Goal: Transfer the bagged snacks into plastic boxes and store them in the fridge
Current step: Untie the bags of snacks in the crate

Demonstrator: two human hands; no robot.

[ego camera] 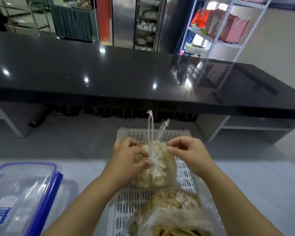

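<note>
On the pale near counter [245,176], a white slotted tray [134,200] holds bagged snacks, with a blue-clipped plastic box [24,193] at left. Both hands pinch the knotted bag [154,167]: left grip [131,157] at the knot, right grip [189,152] on the plastic. Beyond stretch a glossy black counter [109,74], then a glass-door fridge [145,23] and metal shelving [216,31] far right.

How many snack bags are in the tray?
3. A knotted bag of pale snacks between both hands at mid-tray, a brown-snack bag nearer, and a stick-snack bag nearest, cropped; more may be hidden.
</note>
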